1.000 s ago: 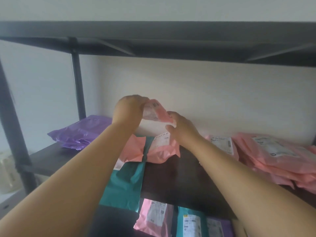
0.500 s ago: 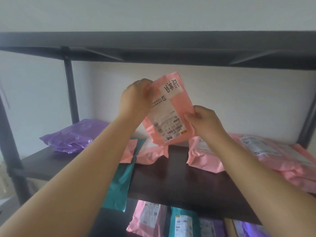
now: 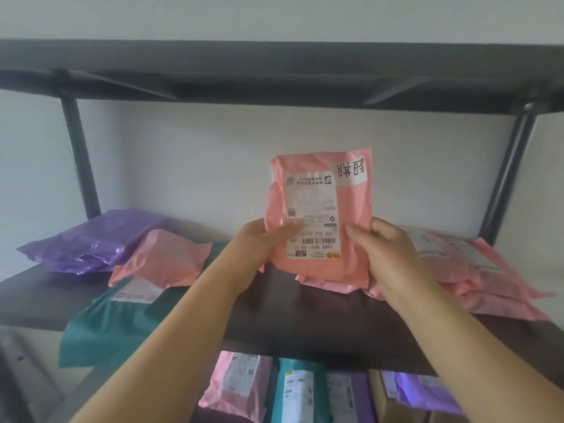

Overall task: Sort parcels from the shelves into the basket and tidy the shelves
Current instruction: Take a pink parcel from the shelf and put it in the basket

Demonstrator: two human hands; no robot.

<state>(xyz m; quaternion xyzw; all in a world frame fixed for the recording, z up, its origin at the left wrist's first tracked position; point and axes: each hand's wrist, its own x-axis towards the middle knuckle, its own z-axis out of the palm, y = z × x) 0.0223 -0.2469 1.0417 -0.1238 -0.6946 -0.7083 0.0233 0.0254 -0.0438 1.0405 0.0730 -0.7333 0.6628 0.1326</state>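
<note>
Holding pink parcel point(image 3: 351, 215) upright above middle shelf point(image 3: 274, 312), fingers of left hand point(image 3: 259, 244) and right hand point(image 3: 386, 250) curled round its lower sides. Likely label-checking; next, carry down to basket, out of view.

Pink parcel point(image 3: 320, 215) upright above the shelf point(image 3: 305, 309), white label upside down, gripped at both lower edges

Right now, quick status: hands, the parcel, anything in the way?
Left hand and right hand both grip the pink parcel by its lower sides. Parcel upright over the shelf, label upside down. Nothing in front of it.
</note>
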